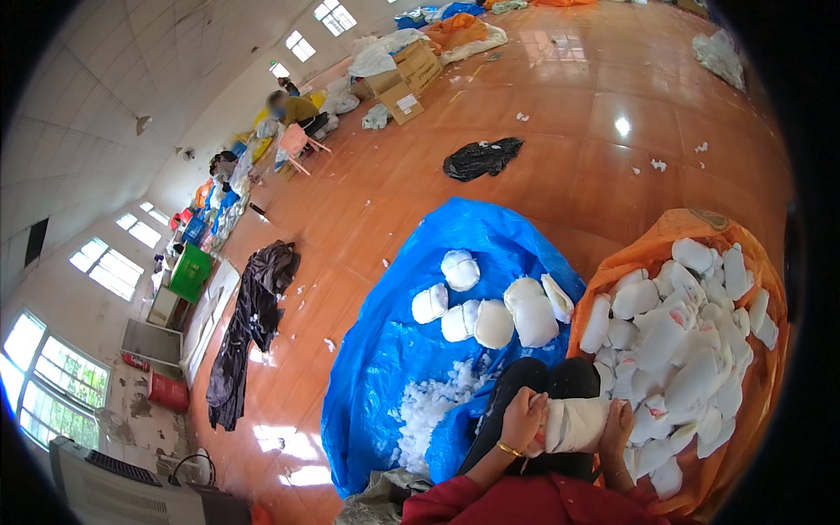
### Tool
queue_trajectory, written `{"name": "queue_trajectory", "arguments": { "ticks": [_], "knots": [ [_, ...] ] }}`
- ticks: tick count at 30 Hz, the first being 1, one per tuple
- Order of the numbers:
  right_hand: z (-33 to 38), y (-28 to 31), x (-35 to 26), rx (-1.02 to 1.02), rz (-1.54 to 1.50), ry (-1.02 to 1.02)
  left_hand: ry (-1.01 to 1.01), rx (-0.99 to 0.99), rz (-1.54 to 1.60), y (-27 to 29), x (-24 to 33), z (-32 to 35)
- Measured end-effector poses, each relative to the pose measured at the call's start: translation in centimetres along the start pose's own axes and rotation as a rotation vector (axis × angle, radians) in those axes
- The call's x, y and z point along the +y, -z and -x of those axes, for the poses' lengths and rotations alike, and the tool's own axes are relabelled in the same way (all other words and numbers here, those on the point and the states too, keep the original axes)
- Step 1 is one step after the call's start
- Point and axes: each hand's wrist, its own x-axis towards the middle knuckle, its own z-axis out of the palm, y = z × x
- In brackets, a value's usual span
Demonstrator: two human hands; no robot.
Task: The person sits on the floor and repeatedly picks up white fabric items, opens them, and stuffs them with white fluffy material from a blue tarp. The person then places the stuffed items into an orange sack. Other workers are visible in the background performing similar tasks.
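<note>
Over my dark-trousered lap lies a white fabric piece (575,423), plump like a small stuffed cushion. My left hand (523,422), with a gold bangle at the wrist, closes on its left end, where a bit of red shows. At the opposite end, the fingers of my right hand (618,427) grip the edge. A blue plastic sheet (367,394) spreads in front and to the left, bearing several rounded white stuffed pieces (494,324) and a heap of loose white stuffing (433,411). To the right, an orange sack (604,271) is full of flatter white fabric pieces (669,341).
A black plastic bag (483,158) lies ahead on the reddish tiled floor (367,219). Dark crumpled sheeting (249,328) stretches along the left. Farther off are a person (297,109), a pink chair (298,143), cardboard boxes (404,92) and a green bin (190,272).
</note>
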Motion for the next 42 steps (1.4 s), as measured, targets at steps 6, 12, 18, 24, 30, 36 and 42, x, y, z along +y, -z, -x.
{"name": "queue_trajectory", "arguments": {
  "ticks": [6,12,18,24,30,36,42],
  "knots": [
    [-0.5,-2.9,-0.7,-0.016,-0.029,-0.002,-0.06,0.141,-0.008,1.5,-1.6,-0.6],
    [-1.1,-4.8,0.1,-0.027,-0.145,-0.079,0.195,-0.021,0.138,3.3,-2.5,2.8],
    [-0.4,-5.9,0.7,-0.074,-0.384,-0.129,0.24,0.119,0.198,1.9,-5.6,3.9],
    [0.3,-6.6,0.7,-0.058,-0.474,-0.234,0.081,0.148,0.168,3.7,-4.5,3.5],
    [1.1,-7.4,-0.1,-0.065,-0.393,-0.163,0.441,-0.226,0.828,4.7,-6.6,3.6],
    [0.6,-6.1,2.1,-0.017,0.226,0.089,0.122,-0.135,0.359,6.2,-6.5,3.3],
    [0.0,-9.1,-3.8,-0.056,0.344,0.012,0.283,-0.013,0.71,8.5,-4.2,3.2]
  ]
}}
